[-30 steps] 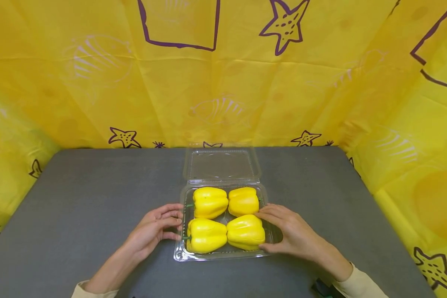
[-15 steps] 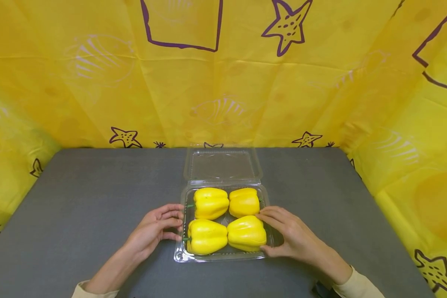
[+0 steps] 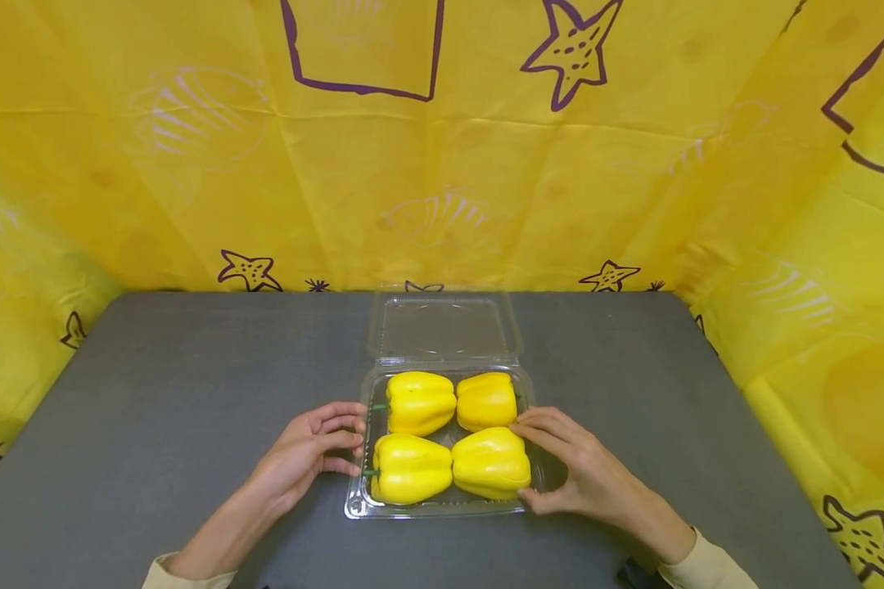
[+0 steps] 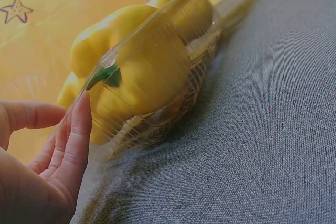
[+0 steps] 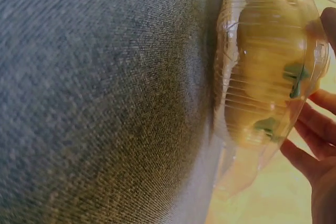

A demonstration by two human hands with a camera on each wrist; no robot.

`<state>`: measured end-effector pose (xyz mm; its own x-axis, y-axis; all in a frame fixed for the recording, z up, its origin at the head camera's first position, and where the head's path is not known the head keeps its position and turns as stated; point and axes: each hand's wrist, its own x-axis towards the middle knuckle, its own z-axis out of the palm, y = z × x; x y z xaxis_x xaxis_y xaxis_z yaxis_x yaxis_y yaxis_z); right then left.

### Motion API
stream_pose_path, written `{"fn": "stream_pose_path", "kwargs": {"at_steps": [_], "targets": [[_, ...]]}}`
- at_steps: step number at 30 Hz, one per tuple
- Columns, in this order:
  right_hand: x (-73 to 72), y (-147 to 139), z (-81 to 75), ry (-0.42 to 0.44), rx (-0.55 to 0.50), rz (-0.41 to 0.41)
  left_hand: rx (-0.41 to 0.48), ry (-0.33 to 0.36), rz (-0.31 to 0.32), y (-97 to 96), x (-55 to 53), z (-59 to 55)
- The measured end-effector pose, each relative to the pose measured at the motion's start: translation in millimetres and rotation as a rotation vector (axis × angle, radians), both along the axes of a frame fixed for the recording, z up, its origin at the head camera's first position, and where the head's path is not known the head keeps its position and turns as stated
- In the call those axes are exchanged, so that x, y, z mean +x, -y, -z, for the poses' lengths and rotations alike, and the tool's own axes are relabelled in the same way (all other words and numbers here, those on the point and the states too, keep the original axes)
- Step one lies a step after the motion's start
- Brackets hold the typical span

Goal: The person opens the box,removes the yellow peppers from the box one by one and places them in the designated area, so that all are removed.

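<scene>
A clear plastic clamshell container [image 3: 442, 514] lies on the grey table with its lid [image 3: 445, 327] folded back, away from me. Inside are several yellow bell peppers in two rows, among them a near-left one [image 3: 412, 470], a far-left one [image 3: 420, 402] and a far-right one [image 3: 486, 401]. My left hand [image 3: 305, 450] pinches the container's left rim between thumb and fingers, near a green stem [image 4: 107, 76]. At the right side, my right hand [image 3: 585, 466] holds the outer end of the near-right bell pepper [image 3: 491, 464], fingertips and thumb apart across it.
A grey cloth-covered table [image 3: 191, 368] spreads to both sides of the container. Yellow fabric [image 3: 427, 164] with starfish and fish drawings hangs behind and along the sides. A small dark object [image 3: 636, 573] shows beside the right forearm.
The whole view shifts slightly, and the near-right pepper and right hand sit a little further right in it. Both hands keep their places at the container.
</scene>
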<state>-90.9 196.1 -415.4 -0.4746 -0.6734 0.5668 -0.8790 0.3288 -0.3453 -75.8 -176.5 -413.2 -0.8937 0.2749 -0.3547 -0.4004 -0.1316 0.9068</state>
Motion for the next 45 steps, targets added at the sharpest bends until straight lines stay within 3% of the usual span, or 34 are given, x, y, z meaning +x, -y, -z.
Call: {"fn": "stream_pose_path", "kwargs": {"at_steps": [12, 20, 24, 29, 31, 38, 45], "targets": [[3.7, -4, -0.6, 0.118, 0.036, 0.069, 0.003, -0.019, -0.016, -0.8, -1.0, -1.7], [9.5, 1, -11.6, 0.243, 0.073, 0.122, -0.052, -0.060, -0.036, -2.6, 0.3, 1.2], [11.3, 5, -16.1, 0.186, 0.137, 0.124, -0.072, -0.064, -0.066, -3.2, 2.9, 3.0], [13.1, 9, -15.5, -0.032, 0.190, 0.103, -0.079, -0.072, -0.086, -3.8, 5.7, 4.1], [13.9, 10, -14.6, -0.064, 0.188, 0.098, -0.079, -0.076, -0.091, -3.5, 6.0, 4.3], [14.5, 9, -13.0, 0.036, 0.190, 0.102, -0.086, -0.082, -0.092, -2.5, 5.3, 5.0], [14.7, 11, -11.5, 0.066, 0.208, 0.104, -0.094, -0.076, -0.097, -3.5, 4.8, 4.8]]}}
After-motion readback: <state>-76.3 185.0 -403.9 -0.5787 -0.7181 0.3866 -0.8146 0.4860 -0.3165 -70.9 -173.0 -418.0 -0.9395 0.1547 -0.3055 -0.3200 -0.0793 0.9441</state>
